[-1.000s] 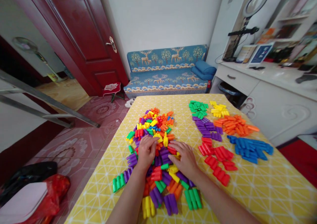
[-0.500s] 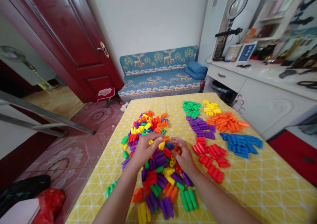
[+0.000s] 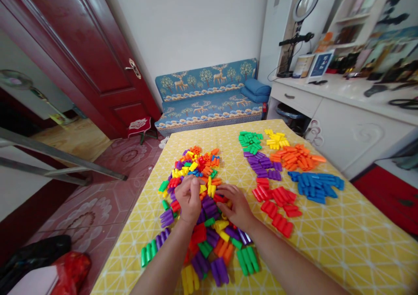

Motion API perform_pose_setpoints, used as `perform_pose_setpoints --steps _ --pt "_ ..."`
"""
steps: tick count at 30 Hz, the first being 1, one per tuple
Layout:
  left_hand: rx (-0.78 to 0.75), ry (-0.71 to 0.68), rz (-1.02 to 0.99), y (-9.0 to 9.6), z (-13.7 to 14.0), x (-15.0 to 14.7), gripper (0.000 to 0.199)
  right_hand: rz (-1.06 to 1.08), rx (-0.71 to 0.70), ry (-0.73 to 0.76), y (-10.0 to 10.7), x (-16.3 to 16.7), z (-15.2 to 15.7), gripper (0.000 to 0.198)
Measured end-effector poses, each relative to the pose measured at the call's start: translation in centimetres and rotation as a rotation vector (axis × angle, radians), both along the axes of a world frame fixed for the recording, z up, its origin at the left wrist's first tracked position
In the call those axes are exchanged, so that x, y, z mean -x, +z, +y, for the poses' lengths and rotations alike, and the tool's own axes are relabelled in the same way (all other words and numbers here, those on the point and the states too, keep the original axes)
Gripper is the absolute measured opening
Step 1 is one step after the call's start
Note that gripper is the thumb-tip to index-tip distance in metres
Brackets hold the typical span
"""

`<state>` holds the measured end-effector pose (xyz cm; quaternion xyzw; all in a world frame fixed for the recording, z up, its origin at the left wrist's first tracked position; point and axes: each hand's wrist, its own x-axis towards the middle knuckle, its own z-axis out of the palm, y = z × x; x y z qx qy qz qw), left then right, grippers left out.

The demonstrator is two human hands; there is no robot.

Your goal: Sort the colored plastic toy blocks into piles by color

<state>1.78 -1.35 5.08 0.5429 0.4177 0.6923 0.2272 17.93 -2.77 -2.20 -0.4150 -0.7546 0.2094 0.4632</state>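
A mixed pile of coloured plastic blocks (image 3: pixel 199 166) lies on the yellow tablecloth (image 3: pixel 326 238). My left hand (image 3: pixel 188 198) rests on the pile's middle with its fingers curled in, thumb against fingertips; whatever is inside is hidden. My right hand (image 3: pixel 237 207) lies beside it on the blocks, palm down and fingers spread. To the right sit sorted heaps: green (image 3: pixel 250 140), yellow (image 3: pixel 276 139), purple (image 3: pixel 263 162), orange (image 3: pixel 295 155), blue (image 3: pixel 315 184) and red (image 3: pixel 276 201), the red one nearest my right hand.
A blue patterned sofa (image 3: pixel 209 99) stands beyond the table's far edge, a dark red door (image 3: pixel 98 60) to the left. A white cabinet (image 3: pixel 352 121) with a ring light (image 3: pixel 303 3) runs along the right. A red bag (image 3: pixel 70 266) lies on the tiled floor.
My left hand has pulled back from a flat reach into a curled pinch over the pile. My right hand has stayed spread on the blocks, and the camera has swung slightly to the right.
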Motion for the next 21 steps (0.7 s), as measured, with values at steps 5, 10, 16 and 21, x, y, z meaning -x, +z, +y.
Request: perform_pose_setpoints --steps 5,10,16,21 --pt "0.003 -0.116 -0.675 0.9 0.3 -1.2 0.037 -0.154 -0.202 0.159 1.3 -0.1 -0.7 0.028" --pt "-0.026 -0.082 -0.714 1.0 0.8 -1.6 0.038 -0.173 -0.203 0.350 2.1 0.3 -1.4 0.059" --pt "-0.106 0.072 -0.660 0.6 0.2 -3.1 0.039 -0.068 -0.198 0.335 1.1 1.0 -1.7 0.072" --pt "-0.089 0.126 -0.629 0.4 -0.5 -4.0 0.038 -0.040 -0.185 0.343 1.3 1.2 -1.8 0.035"
